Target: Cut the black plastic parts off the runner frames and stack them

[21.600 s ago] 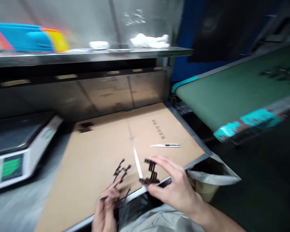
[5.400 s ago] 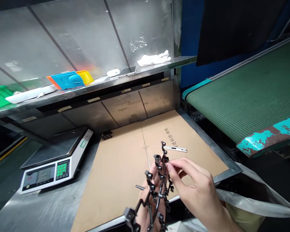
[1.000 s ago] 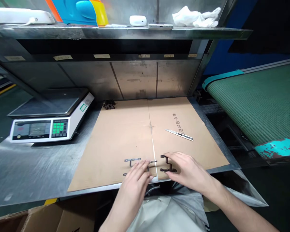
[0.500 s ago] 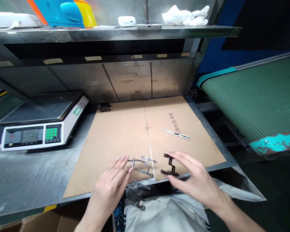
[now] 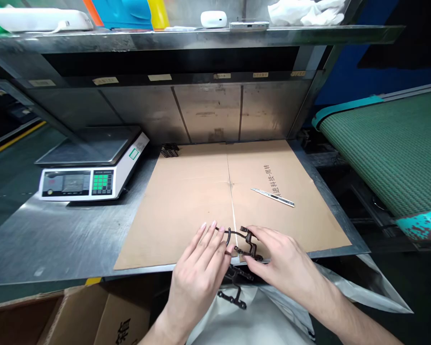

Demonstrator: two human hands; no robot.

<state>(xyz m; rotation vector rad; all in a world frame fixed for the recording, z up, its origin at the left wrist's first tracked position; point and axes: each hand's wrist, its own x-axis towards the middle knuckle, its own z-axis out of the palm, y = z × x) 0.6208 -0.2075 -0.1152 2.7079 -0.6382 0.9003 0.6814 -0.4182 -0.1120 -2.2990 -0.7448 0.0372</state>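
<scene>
My left hand (image 5: pixel 204 268) is closed around a thin dark plastic runner (image 5: pixel 229 235), its fingers stretched together along it. A dark branched bracket (image 5: pixel 234 287) hangs below that hand, over the table's front edge. My right hand (image 5: pixel 278 254) pinches a dark brown stepped bracket (image 5: pixel 250 245) between thumb and fingers. The runner's curved arm reaches to this bracket; whether they are joined or only overlap, I cannot tell. Both hands are close together above the front of the flat cardboard sheet (image 5: pixel 187 201).
A utility knife (image 5: pixel 273 197) lies on the cardboard. Small black parts (image 5: pixel 170 150) stand at its back left corner. A weighing scale (image 5: pixel 89 163) is at left, a green conveyor belt (image 5: pixel 391 143) at right. An open carton (image 5: pixel 93 311) sits below; a metal shelf (image 5: pixel 201 40) runs overhead.
My left hand has moved right with the runner and its brackets, closing the gap to the bracket in my right hand. The right hand keeps its pinch. The camera view has shifted left.
</scene>
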